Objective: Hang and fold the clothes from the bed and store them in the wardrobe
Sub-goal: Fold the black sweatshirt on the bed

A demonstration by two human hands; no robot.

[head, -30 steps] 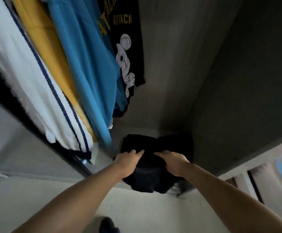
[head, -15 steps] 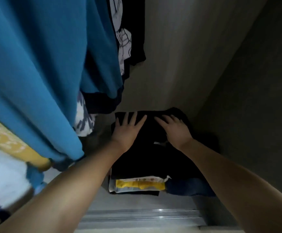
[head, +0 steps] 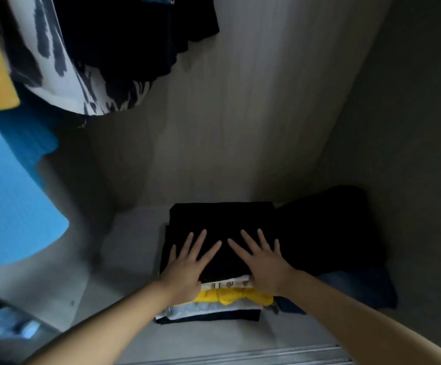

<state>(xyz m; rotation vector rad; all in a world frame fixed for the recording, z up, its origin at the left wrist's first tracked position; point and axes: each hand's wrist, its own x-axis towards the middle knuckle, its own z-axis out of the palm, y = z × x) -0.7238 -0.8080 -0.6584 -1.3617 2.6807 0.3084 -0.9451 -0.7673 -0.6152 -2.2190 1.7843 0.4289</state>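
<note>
Folded black garment (head: 222, 219) is lying atop the stack of folded clothes (head: 214, 304) on the wardrobe floor (head: 132, 233), left hand (head: 185, 264) and right hand (head: 264, 264) pressing flat with fingers spread, ideally pushing evenly so layers are staying square, not sliding right.

The black folded garment (head: 222, 222), earlier carried in, now lies flat atop the stack (head: 214, 304).

Folded black garment (head: 222, 219) flat on top of my stack, yellow piece (head: 236, 297) and pale layers beneath it, stack on the wardrobe floor (head: 124, 259), another dark pile (head: 329, 227) just beside, patterned shirt (head: 64, 75) hanging above
</note>
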